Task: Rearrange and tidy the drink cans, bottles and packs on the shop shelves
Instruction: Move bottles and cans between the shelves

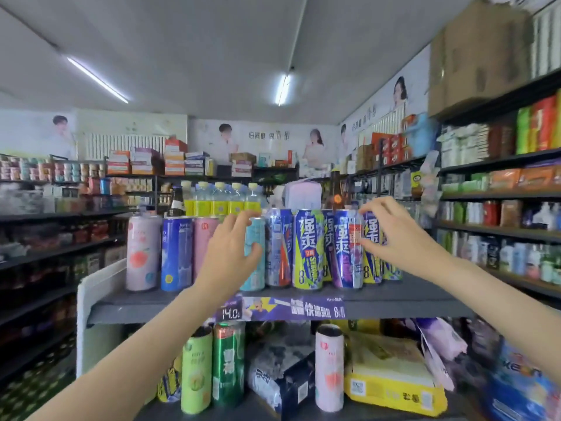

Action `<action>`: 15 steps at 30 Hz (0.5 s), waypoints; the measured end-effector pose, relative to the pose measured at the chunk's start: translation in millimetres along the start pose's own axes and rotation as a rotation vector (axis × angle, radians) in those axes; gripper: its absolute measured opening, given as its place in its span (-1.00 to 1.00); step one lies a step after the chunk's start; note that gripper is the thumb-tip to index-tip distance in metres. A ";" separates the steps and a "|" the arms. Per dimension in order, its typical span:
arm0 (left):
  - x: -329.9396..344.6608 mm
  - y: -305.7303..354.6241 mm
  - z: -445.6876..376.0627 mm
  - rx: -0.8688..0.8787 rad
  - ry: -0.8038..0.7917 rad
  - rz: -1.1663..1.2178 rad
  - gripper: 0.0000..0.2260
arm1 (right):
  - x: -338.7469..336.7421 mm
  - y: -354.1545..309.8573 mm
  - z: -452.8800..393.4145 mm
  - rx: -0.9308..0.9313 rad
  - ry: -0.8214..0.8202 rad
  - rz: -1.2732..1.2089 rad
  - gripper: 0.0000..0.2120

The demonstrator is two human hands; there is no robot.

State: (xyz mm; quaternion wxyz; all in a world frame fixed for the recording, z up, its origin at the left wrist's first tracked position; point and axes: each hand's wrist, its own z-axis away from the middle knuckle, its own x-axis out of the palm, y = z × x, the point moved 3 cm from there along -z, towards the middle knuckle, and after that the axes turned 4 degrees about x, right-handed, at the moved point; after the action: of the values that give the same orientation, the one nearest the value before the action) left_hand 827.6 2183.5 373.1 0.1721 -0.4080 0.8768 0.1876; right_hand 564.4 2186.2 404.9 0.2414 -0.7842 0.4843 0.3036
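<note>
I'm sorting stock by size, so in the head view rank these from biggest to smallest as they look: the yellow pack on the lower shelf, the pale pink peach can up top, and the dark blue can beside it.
1. Yellow pack, plainly largest, though it is also nearer the camera.
2. Pale pink peach can and dark blue can: they look alike in height and width, so I won't rank them.

Grey shelf (394,302) carries a row of upright cans (306,250)

Shelf (394,302) front free; cans (308,250) packed behind
</note>
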 end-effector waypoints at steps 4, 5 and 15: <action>37.7 0.1 -53.6 0.057 0.024 0.000 -0.58 | 10.0 33.2 -58.3 -0.008 0.045 -0.073 -0.59; 44.9 1.1 -65.9 0.059 0.027 0.006 -0.59 | 13.0 40.2 -72.2 0.003 0.049 -0.107 -0.58; 117.9 -2.6 -170.2 -0.057 -0.379 0.098 -0.48 | 53.8 101.4 -198.5 0.110 -0.139 -0.389 -0.10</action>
State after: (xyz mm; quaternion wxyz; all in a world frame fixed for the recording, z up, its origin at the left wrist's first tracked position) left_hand 732.7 2025.3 467.1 0.3133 -0.3268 0.8418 0.2940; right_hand 539.2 1977.7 496.9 0.3709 -0.8257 0.3218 0.2777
